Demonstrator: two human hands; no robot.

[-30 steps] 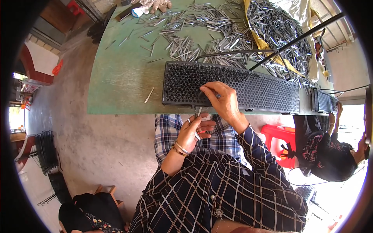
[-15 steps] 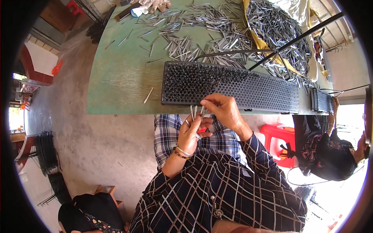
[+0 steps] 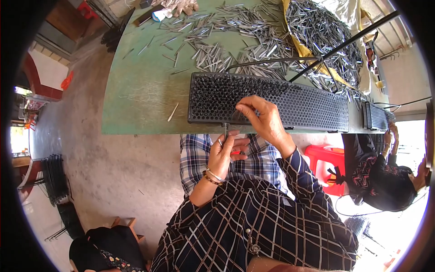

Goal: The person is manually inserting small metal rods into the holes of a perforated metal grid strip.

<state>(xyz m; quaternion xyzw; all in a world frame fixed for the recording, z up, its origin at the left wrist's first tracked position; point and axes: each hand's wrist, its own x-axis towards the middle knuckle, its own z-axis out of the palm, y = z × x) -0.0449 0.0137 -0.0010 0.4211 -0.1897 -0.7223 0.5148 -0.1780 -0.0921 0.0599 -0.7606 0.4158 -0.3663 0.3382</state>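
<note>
My left hand [image 3: 221, 153] is below the table's front edge, its thumb and fingers closed on slim metal pieces [image 3: 226, 129] that point up; how many is hard to tell. Over the front of a long black perforated rack [image 3: 312, 102], my right hand [image 3: 266, 119] is pinched, with a blurred thin metal piece between thumb and fingertips. Dark pieces stand in the holes across the rack's left part, while the holes to the right show bare. On the green table left of the rack lies a single slim metal piece [image 3: 173, 112].
Loose metal strips [image 3: 213, 54] are strewn behind the rack, beside a big heap [image 3: 317, 34] on yellow-edged sacking. A black metal bar [image 3: 349, 44] slants over the rack. Gloves [image 3: 181, 6] lie at the far left. On the right, a co-worker [image 3: 385, 177] handles another rack [image 3: 375, 117] near a red stool [image 3: 324, 167].
My right hand has moved up slightly from the left hand's pieces to over the rack. The pieces in my left hand, fanned out before, now sit close together. The co-worker's hands have shifted.
</note>
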